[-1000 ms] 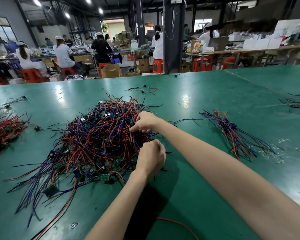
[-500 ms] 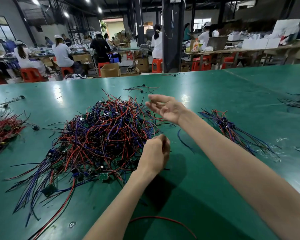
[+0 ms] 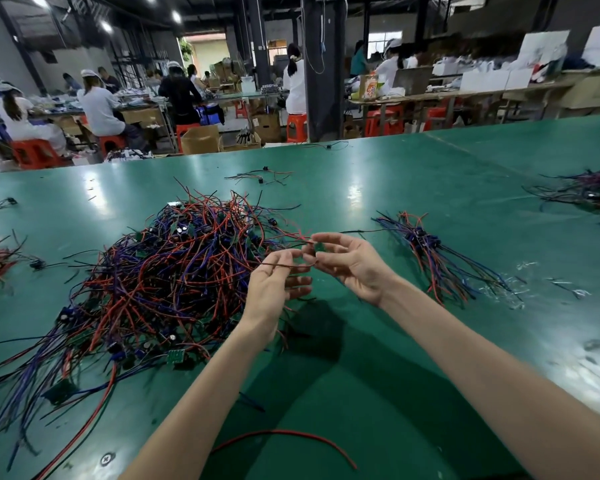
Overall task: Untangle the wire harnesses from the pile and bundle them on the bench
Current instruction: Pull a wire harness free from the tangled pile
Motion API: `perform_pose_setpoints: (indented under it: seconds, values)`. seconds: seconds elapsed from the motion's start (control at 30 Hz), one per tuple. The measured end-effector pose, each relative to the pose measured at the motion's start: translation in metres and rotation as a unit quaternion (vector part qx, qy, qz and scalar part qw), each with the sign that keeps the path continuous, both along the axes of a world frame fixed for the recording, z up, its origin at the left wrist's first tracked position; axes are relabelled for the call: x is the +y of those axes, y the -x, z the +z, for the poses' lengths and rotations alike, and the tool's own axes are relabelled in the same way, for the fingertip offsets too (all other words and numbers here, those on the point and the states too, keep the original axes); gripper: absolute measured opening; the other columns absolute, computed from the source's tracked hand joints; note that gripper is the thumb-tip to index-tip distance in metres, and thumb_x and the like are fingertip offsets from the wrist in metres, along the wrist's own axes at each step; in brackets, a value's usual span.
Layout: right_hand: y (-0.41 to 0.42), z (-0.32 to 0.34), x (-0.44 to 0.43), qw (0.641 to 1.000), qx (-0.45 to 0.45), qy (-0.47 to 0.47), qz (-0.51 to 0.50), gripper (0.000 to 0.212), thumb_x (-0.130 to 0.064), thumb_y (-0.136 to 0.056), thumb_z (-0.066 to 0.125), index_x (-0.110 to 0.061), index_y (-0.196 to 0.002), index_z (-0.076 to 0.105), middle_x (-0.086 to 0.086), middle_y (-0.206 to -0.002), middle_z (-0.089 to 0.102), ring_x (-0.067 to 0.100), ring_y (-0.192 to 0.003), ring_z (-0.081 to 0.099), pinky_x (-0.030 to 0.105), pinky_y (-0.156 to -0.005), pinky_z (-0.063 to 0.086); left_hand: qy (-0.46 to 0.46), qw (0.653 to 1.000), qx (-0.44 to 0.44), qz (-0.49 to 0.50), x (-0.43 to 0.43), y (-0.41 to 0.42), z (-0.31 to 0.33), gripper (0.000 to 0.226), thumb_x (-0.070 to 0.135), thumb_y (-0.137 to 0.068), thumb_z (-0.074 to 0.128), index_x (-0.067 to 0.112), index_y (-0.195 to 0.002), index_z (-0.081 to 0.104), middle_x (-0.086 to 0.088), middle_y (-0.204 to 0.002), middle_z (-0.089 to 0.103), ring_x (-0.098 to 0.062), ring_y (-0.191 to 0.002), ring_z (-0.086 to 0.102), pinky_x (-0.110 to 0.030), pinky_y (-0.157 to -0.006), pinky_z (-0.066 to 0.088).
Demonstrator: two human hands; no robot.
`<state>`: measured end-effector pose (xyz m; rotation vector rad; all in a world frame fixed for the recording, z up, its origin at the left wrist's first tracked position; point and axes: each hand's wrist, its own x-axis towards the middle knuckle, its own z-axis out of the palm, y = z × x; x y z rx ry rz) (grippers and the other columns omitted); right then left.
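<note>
so one harness (image 3: 291, 266) is up off the bench (image 3: 430, 341), strung between both hands just right of the pile (image 3: 160, 282). left hand (image 3: 274, 285) pinches the wire with thumb and forefinger, right hand (image 3: 354, 268) pinches the little green board (image 3: 318, 246) at its end, other fingers loose. wire runs roughly left-right between them, and its tails seem to trail back left into the pile, so I'd guess that's the snag. bundle (image 3: 430, 247) lies to the right, nearer the right hand, nothing between. stray red wire (image 3: 291, 434) sits close in front
</note>
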<state>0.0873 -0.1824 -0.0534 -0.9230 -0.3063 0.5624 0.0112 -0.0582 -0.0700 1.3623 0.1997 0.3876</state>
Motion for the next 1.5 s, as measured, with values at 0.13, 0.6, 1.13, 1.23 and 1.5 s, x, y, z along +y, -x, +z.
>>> perform_pose_setpoints:
  seconds: [0.13, 0.6, 1.13, 1.23, 1.5]
  values:
    - [0.001, -0.006, -0.001, 0.998, -0.041, 0.025, -0.034, 0.027, 0.023, -0.076, 0.055, 0.001, -0.089, 0.063, 0.015, -0.081, 0.068, 0.021, -0.072, 0.070, 0.025, -0.073, 0.058, 0.075, 0.996, -0.007, -0.036, -0.001, 0.002, 0.003, 0.013, 0.012, -0.095, 0.053, 0.004, -0.102, 0.061, -0.009, -0.080, 0.067, -0.012, -0.057, 0.063, -0.021, -0.057, 0.055]
    - [-0.031, 0.007, -0.002, 0.967, -0.045, 0.191, -0.160, 0.022, 0.010, -0.075, 0.069, -0.008, -0.078, 0.058, 0.004, -0.064, 0.059, 0.009, -0.053, 0.053, 0.017, -0.047, 0.049, 0.074, 0.984, 0.087, -0.137, 0.003, 0.006, 0.004, 0.007, 0.000, -0.089, 0.059, -0.001, -0.090, 0.066, -0.010, -0.074, 0.071, -0.010, -0.053, 0.063, -0.019, -0.050, 0.053]
    - [-0.119, 0.009, 0.042, 0.859, -0.191, 0.469, -0.068, 0.034, -0.013, -0.097, 0.049, 0.002, -0.127, 0.050, 0.017, -0.109, 0.061, 0.023, -0.075, 0.061, 0.029, -0.067, 0.050, 0.016, 0.984, 0.128, -0.126, 0.002, 0.007, 0.005, 0.018, 0.006, -0.097, 0.049, 0.005, -0.092, 0.065, -0.004, -0.075, 0.070, -0.012, -0.051, 0.061, -0.024, -0.050, 0.052]
    - [-0.100, 0.001, 0.056, 0.790, -0.324, 0.518, -0.054, 0.028, -0.008, -0.088, 0.060, -0.004, -0.116, 0.063, 0.012, -0.108, 0.066, 0.021, -0.089, 0.061, 0.027, -0.075, 0.048, -0.001, 0.983, 0.140, -0.119, -0.002, 0.008, 0.003, 0.020, 0.002, -0.096, 0.047, 0.006, -0.088, 0.064, -0.005, -0.074, 0.067, -0.010, -0.047, 0.059, -0.023, -0.048, 0.052]
    - [-0.074, 0.000, 0.097, 0.633, -0.465, 0.615, -0.071, 0.027, -0.028, -0.088, 0.056, -0.019, -0.113, 0.063, 0.015, -0.122, 0.042, 0.031, -0.116, 0.042, 0.040, -0.100, 0.037, 0.001, 0.985, 0.148, -0.088, -0.001, 0.005, 0.002, 0.026, -0.002, -0.096, 0.042, 0.006, -0.083, 0.063, -0.002, -0.067, 0.066, -0.009, -0.042, 0.054, -0.022, -0.045, 0.049]
